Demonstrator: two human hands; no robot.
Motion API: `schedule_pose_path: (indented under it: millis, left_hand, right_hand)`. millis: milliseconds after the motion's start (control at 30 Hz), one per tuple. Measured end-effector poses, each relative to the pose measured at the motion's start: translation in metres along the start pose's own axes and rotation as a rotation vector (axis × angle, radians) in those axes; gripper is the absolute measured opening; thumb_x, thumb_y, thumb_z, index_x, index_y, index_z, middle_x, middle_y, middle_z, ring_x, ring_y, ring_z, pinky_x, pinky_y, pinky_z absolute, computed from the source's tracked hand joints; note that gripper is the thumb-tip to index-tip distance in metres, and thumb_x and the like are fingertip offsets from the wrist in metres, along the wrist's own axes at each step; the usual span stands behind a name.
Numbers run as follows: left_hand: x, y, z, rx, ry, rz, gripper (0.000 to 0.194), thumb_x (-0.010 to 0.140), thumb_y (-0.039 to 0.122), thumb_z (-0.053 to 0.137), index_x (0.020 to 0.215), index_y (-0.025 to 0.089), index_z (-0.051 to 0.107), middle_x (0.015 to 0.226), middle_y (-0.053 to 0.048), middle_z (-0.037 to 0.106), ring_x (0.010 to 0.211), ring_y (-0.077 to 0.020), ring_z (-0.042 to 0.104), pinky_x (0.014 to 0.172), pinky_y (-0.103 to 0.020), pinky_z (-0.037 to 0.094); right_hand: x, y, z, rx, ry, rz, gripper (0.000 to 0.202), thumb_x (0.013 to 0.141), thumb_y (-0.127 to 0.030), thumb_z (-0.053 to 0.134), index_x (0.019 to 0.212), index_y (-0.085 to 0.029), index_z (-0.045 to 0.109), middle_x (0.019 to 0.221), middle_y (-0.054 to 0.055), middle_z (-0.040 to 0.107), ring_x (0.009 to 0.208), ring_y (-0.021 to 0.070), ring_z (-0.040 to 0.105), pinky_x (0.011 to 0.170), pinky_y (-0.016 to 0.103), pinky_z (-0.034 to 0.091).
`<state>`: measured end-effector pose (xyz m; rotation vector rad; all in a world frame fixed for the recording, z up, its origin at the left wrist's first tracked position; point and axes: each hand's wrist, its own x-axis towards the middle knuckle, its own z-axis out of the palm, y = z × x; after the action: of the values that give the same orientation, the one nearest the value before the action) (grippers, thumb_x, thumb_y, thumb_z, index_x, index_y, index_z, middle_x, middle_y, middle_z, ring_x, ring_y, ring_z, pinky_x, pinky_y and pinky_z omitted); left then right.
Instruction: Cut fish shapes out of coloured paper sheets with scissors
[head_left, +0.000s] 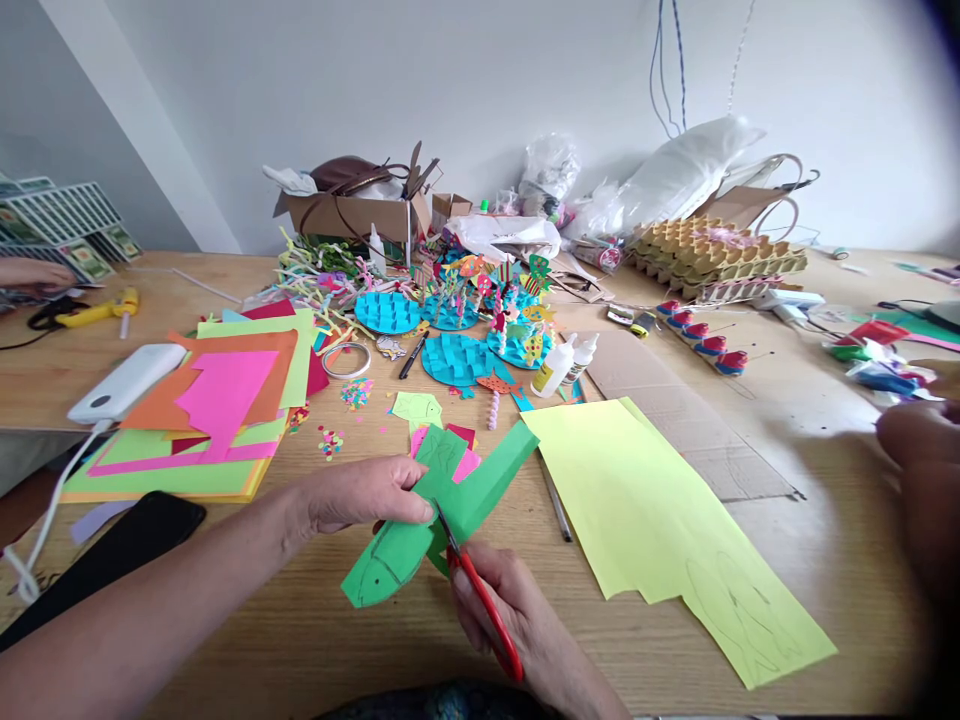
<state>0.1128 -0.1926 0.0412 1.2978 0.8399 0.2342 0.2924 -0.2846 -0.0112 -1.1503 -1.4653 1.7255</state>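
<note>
My left hand (pixel 382 492) pinches a sheet of green paper (pixel 469 490) between thumb and fingers. A fish outline with a dark eye is drawn on the paper's near end. In my right hand (pixel 506 590) are red-handled scissors (pixel 491 615), their blades at the paper's cut edge close to my left thumb. Part of the far blade is hidden by the paper. Just beyond lies a pale yellow fish cutout (pixel 416 406) with pink and red scraps. On the right a large yellow sheet (pixel 645 490) bears pencilled fish outlines.
Stacked coloured paper (pixel 236 385), a white power bank (pixel 124 380) and a black phone (pixel 112 560) lie left. Behind are blue paper discs (pixel 457 358), glue bottles (pixel 553 368) and egg trays (pixel 712 255). Cardboard (pixel 667 410) lies right. Other people's hands show at both sides.
</note>
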Motion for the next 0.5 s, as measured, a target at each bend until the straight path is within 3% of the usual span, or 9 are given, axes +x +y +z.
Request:
schedule_pose_path:
  millis: [267,500]
  left_hand:
    - [0.0017,0.0052,-0.0040,0.121,-0.115,-0.061,0.018,0.066,0.026,0.056,0.076,0.017,0.068,0.061,0.002,0.061,0.053,-0.0133,0.049,0.049,-0.022,0.035]
    - [0.0036,0.0086,-0.0081,0.181,-0.183,-0.093,0.010,0.063,0.019,0.053,0.055,0.018,0.059,0.046,0.006,0.045,0.043,-0.0093,0.036,0.040,-0.021,0.026]
  right_hand:
    - [-0.0020,-0.0006,-0.0012,-0.017,-0.024,-0.004,0.043,0.089,-0.050,0.034,0.059,-0.019,0.036,0.050,-0.005,0.038,0.045,0.0072,0.033,0.041,0.019,0.026]
    - [-0.0032,0.0016,-0.0008,0.003,-0.038,0.005,0.041,0.087,-0.048,0.040,0.058,-0.019,0.035,0.049,-0.006,0.038,0.043,0.0064,0.032,0.039,0.018,0.024]
